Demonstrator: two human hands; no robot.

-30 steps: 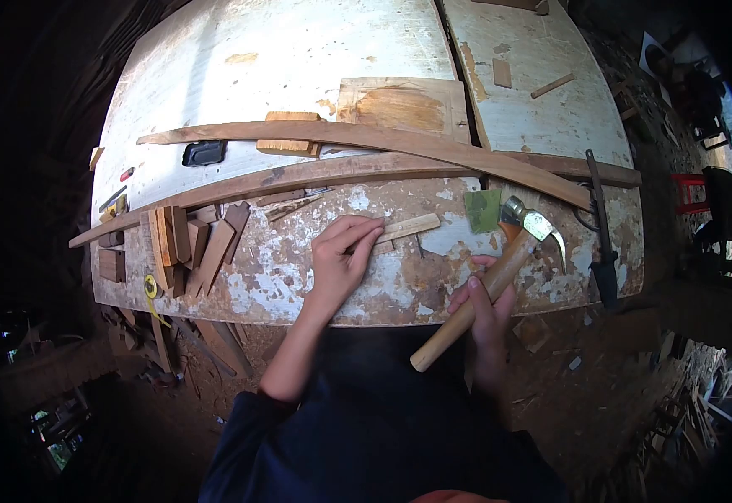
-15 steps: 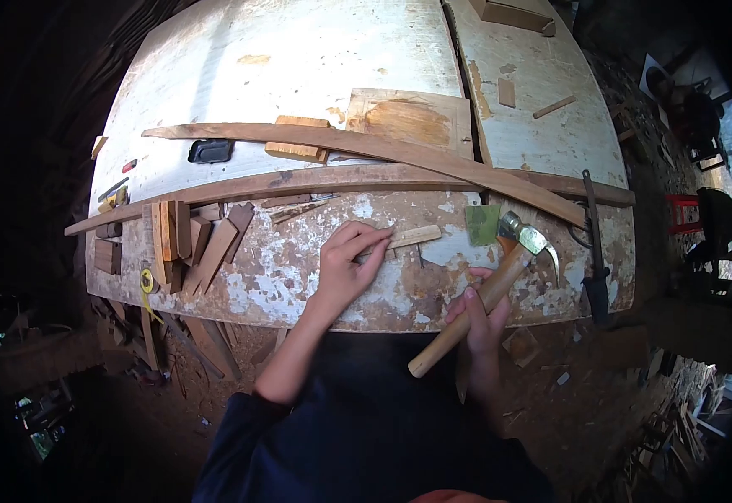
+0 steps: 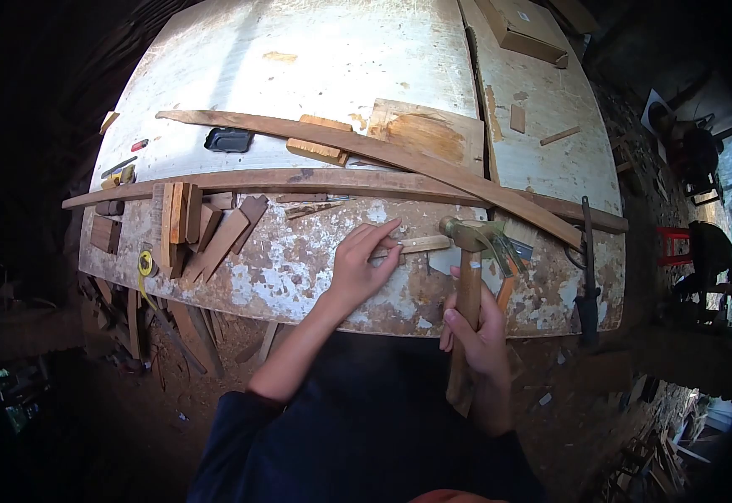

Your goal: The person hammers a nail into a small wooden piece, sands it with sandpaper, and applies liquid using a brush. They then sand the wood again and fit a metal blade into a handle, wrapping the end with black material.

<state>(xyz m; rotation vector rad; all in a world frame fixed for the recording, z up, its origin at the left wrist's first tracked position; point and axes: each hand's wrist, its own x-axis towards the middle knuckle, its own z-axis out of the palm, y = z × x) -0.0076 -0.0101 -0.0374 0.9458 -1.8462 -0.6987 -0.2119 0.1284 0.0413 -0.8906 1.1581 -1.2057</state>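
Note:
My right hand [image 3: 481,331] is wrapped round the wooden handle of a claw hammer [image 3: 469,289], which stands nearly upright with its metal head above the bench. Beside the hammer, my left hand [image 3: 364,264] is at the near end of a short pale wood strip [image 3: 426,243] lying on the bench. Its thumb and forefinger are apart, the forefinger stretched out over the strip. Whether the lower fingers touch the strip is hidden. A wood-handled tool with a metal blade [image 3: 520,248] lies behind the hammer head, partly covered.
Two long wooden boards [image 3: 315,178] cross the worn workbench [image 3: 299,293]. Wood blocks [image 3: 180,222], a yellow tape measure [image 3: 146,263] and a black tray [image 3: 228,139] are on the left. A handsaw [image 3: 588,277] lies at the right edge. A cardboard box [image 3: 525,33] sits at the back.
The hammer has swung from a slant to nearly upright, its head moving left toward the wood strip. My left thumb and forefinger have parted from a pinch. The view has shifted slightly.

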